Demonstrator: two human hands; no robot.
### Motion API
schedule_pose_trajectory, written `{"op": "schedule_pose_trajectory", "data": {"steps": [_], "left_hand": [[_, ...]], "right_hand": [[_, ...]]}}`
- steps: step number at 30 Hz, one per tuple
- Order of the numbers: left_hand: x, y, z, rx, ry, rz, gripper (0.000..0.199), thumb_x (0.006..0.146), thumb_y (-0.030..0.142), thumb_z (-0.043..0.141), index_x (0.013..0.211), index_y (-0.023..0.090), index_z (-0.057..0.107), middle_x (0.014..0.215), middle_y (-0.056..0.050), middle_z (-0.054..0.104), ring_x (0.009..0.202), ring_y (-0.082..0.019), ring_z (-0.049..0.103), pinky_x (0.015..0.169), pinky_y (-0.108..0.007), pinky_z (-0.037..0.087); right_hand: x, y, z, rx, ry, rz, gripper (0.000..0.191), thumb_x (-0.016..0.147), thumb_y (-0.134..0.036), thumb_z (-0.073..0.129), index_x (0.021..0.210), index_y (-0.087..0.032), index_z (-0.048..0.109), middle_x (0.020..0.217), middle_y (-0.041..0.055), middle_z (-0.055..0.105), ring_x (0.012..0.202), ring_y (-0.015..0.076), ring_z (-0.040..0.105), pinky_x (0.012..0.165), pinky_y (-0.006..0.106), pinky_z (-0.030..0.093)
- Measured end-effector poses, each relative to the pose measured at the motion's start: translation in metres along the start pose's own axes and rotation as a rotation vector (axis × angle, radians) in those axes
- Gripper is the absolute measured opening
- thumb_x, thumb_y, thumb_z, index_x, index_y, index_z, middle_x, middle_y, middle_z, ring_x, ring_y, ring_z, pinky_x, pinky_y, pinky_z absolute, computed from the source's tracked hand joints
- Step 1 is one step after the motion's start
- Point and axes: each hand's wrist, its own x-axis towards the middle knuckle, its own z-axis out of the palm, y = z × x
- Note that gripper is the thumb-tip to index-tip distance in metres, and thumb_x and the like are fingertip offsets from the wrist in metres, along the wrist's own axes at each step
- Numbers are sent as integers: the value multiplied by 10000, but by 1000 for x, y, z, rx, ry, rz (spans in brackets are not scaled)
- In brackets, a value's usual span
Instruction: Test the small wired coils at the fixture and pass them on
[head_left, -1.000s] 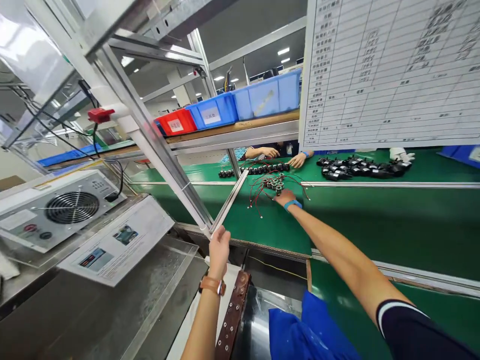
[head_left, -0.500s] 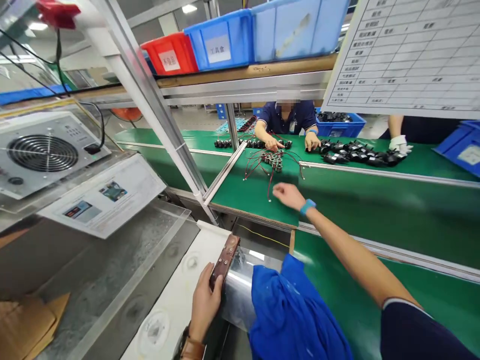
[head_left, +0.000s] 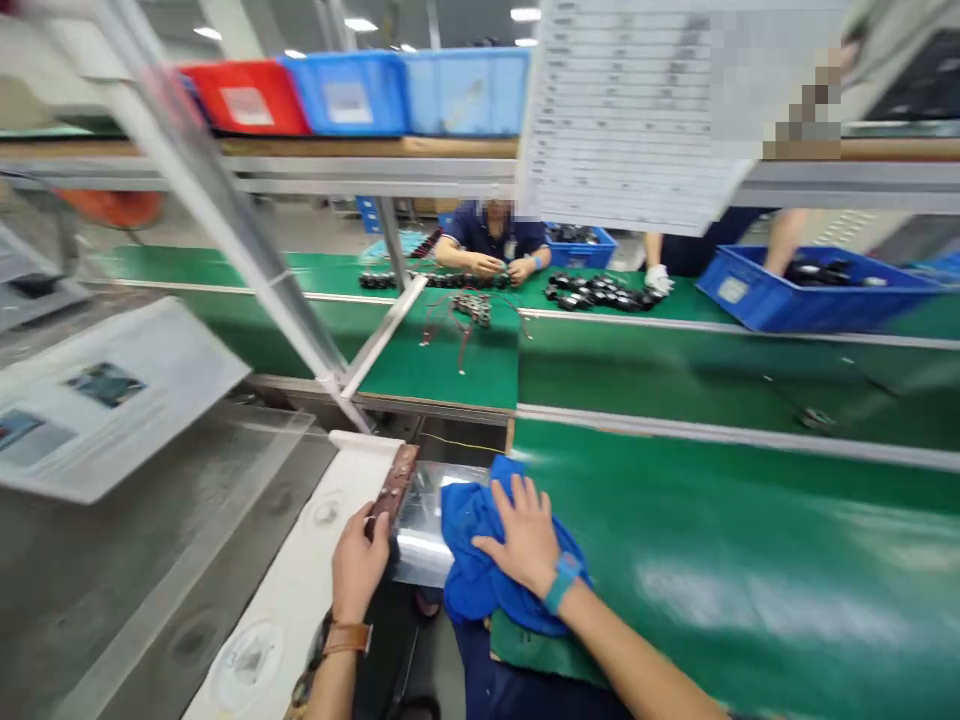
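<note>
My left hand (head_left: 358, 565) is closed on a narrow brown bar (head_left: 396, 478) with small screw heads along it. A clear plastic sheet (head_left: 424, 530) runs from that bar towards the right. Crumpled blue cloth (head_left: 469, 585) lies over the sheet's right end and the edge of the green work surface. On top of the cloth rests my right hand (head_left: 525, 535), palm down with fingers spread. A white panel (head_left: 300, 560) with round recesses lies to the left of the bar.
Across the green bench (head_left: 420, 375) a co-worker (head_left: 495, 240) handles small parts. Small wired parts (head_left: 471, 308) and black parts (head_left: 600, 292) lie there. At right, another person's arm reaches into a blue bin (head_left: 765, 290). A slanted metal post (head_left: 247, 220) and hanging paper sheet (head_left: 630, 120) stand close.
My right hand has come back from above the green bench onto the blue cloth. My left hand still grips the bar. The view has turned right, and the co-worker's hands have drawn together.
</note>
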Motion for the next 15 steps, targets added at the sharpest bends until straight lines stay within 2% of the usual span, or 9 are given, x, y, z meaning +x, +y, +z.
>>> {"op": "schedule_pose_trajectory", "data": {"steps": [2,5,8,11,13,15], "left_hand": [[2,6,-1,45,-22,-31,574,888,500,417,1252,97,602,1244,-199,669,1124,-329,630,973,-443,481],[2,16,-3,105,-68,-56,587,891,510,404,1272,107,597,1262,-191,665,1122,-339,626,958,-444,479],[0,21,-6,149,-104,-71,602,887,534,390,1273,122,601,1224,-190,682,1061,-348,646,901,-443,500],[3,18,-6,205,-109,-78,611,866,577,393,1238,153,627,1145,-181,711,962,-356,669,799,-433,525],[8,16,-6,235,-108,-70,599,844,597,409,1191,176,655,1055,-164,733,851,-345,677,723,-423,531],[12,14,-6,254,-111,-71,584,819,611,427,1139,192,678,937,-143,743,731,-327,664,660,-418,528]], "right_hand": [[-4,-8,12,31,17,1,805,823,-572,650,1496,-209,401,1552,192,345,1433,446,230,1118,666,172],[-15,-6,13,131,-8,-24,639,887,-342,579,1475,-142,427,1545,180,367,1440,346,280,1172,556,220],[-37,4,-1,311,-5,-81,572,854,-199,529,1424,-160,495,1447,131,509,1343,260,447,1147,429,344],[-55,16,-25,482,113,-35,582,847,-148,465,1420,-238,500,1317,65,611,1198,212,569,1057,361,452],[-62,23,-40,464,206,68,631,837,-123,445,1454,-254,462,1353,58,579,1216,212,553,1061,351,448],[-64,28,-48,342,218,151,676,827,-150,491,1493,-240,412,1476,81,465,1326,252,455,1124,393,383]]}}
